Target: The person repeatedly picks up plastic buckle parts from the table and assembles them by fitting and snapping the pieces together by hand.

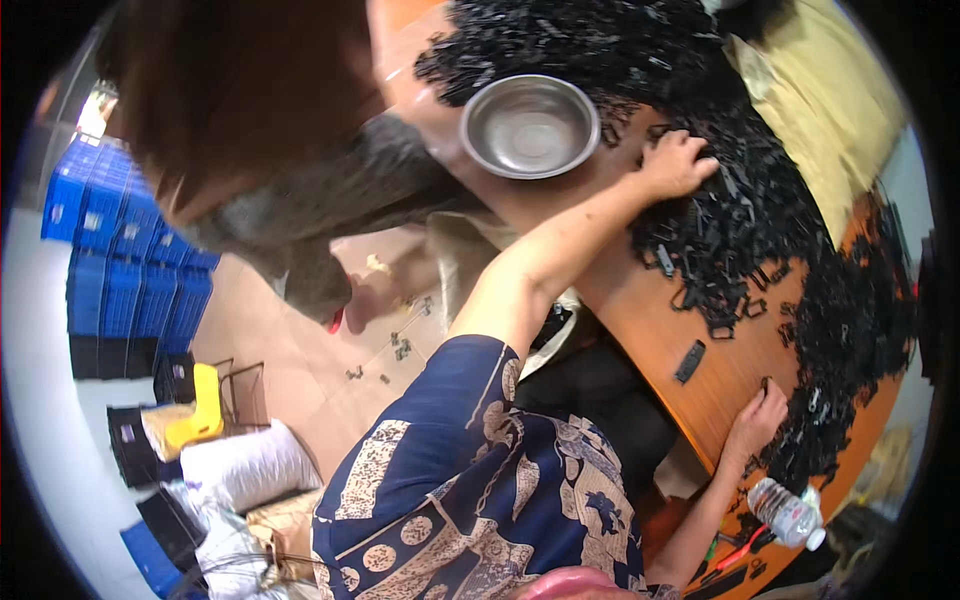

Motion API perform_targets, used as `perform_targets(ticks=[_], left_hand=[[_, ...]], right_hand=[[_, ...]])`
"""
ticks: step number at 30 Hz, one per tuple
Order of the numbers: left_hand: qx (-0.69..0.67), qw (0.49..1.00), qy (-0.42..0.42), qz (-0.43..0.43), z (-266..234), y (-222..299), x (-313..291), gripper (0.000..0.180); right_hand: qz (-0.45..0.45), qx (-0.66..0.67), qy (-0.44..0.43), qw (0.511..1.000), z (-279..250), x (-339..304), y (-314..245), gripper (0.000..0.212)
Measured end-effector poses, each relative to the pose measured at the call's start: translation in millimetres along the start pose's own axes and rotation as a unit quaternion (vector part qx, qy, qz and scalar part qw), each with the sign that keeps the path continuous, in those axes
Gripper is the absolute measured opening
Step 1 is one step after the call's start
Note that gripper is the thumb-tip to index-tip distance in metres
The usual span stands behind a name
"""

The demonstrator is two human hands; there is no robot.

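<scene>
Bare table [725, 388] on the near side leaves passage past one black piece [689, 361], while heaped parts [740, 235] block beyond.

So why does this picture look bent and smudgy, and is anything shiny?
In the head view, black surrounds the round image, and the blue crates curve near the rim; also in the head view, the big brown shape at upper left is smeared, the metal bowl shows pale highlights, and the black parts merge into dark clumps.

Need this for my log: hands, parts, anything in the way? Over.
Left hand at black parts, grip unclear. Right hand beside parts, grip unclear. Bowl near left hand, not blocking it.
</scene>
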State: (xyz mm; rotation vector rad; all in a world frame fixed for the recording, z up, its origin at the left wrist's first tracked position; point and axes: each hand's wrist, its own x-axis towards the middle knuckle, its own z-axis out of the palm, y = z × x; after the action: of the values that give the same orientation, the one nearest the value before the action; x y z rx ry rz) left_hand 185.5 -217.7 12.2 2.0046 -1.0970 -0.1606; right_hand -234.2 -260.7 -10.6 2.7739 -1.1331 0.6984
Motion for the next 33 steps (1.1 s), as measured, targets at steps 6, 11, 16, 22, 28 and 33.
perform_targets(ticks=[6, 11, 16, 22, 28, 33], left_hand=[[-0.134, 0.948, 0.253, 0.136, -113, 45, -127, 0.054], [0.012, 0.916, 0.399, -0.024, -219, 2, -203, 0.026], [-0.184, 0.968, 0.151, -0.074, -160, -6, -248, 0.010], [-0.117, 0.987, -0.076, 0.074, -72, 81, -215, 0.006], [-0.080, 0.960, -0.140, 0.231, 20, 158, -111, 0.008], [0.100, 0.961, -0.141, 0.216, 90, 149, -20, 0.023]], right_hand=[[0.014, -0.003, 0.011, 1.000, 3, -6, 12, 0.025], [0.028, 0.101, -0.003, 0.994, -19, 18, -18, 0.022], [0.064, 0.116, -0.020, 0.991, -10, 26, 2, 0.016], [0.151, 0.255, -0.013, 0.955, -25, 7, 11, 0.013], [0.101, 0.194, -0.021, 0.975, -38, 1, -7, 0.011], [0.101, 0.222, -0.001, 0.970, -37, 4, -10, 0.014]])
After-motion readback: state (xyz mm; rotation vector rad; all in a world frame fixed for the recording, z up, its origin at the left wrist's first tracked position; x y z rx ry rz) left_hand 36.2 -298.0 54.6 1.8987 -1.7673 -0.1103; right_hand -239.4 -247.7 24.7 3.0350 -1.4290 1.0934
